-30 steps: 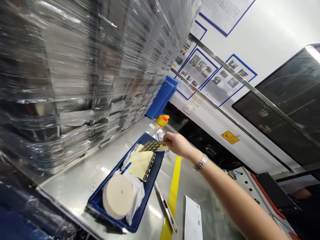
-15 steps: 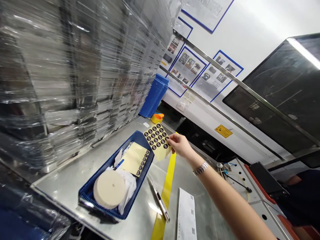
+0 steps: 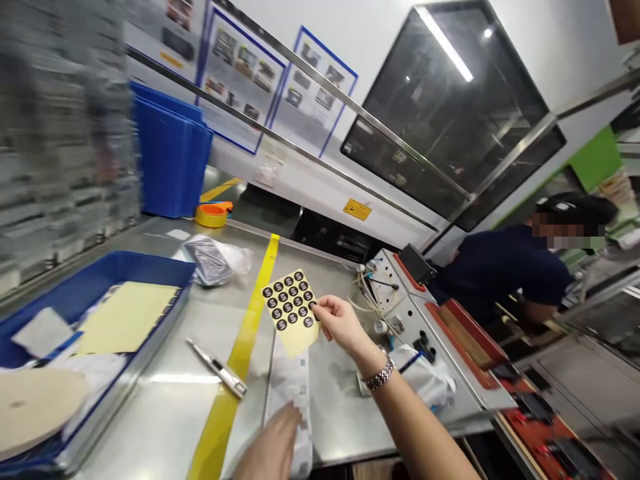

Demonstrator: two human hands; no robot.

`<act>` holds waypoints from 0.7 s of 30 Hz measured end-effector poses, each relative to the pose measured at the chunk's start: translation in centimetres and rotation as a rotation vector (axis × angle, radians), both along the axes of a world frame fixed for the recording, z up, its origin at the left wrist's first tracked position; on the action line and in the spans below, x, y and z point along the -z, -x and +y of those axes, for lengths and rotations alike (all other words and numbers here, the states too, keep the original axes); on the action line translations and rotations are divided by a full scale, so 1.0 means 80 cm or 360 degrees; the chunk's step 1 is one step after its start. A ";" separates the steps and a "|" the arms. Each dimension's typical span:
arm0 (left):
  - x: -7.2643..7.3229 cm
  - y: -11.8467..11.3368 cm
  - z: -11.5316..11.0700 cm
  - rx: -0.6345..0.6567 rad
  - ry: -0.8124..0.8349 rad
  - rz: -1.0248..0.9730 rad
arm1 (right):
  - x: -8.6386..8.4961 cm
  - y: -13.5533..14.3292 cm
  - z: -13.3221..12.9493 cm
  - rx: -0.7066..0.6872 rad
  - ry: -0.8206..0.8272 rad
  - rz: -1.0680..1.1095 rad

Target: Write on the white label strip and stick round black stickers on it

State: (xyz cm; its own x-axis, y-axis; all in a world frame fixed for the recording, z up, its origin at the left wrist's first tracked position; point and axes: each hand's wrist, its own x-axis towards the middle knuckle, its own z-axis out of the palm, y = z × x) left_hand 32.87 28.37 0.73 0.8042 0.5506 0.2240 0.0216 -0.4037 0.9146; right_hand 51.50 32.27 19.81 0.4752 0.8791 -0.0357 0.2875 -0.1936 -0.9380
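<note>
My right hand (image 3: 343, 327), with a metal watch on the wrist, pinches the right edge of a pale yellow sheet (image 3: 295, 340) bearing rows of round black stickers. The sheet is held above the metal table. Low in the view, my left hand (image 3: 273, 440) is smeared by motion over a long white printed strip (image 3: 303, 373); whether it touches the strip cannot be made out. A silver cutter (image 3: 217, 369) lies left of the strip, across the yellow floor-style tape line (image 3: 250, 320) on the table.
A blue bin (image 3: 187, 263) at left holds more sheets and a round beige roll (image 3: 40, 407). Behind are a plastic-wrapped item (image 3: 207, 260), orange tape (image 3: 211, 215) and blue boxes (image 3: 170, 153). A machine with tubes (image 3: 415, 320) stands right; beyond it a person (image 3: 505, 267) leans.
The view has swung right. My left hand has come into view over the white strip. My right hand still holds the sticker sheet, now nearer the strip and away from the blue bin.
</note>
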 end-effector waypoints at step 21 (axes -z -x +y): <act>-0.077 0.005 0.044 0.0150 0.1364 0.0401 | 0.114 0.003 -0.170 -0.0414 0.0306 -0.0088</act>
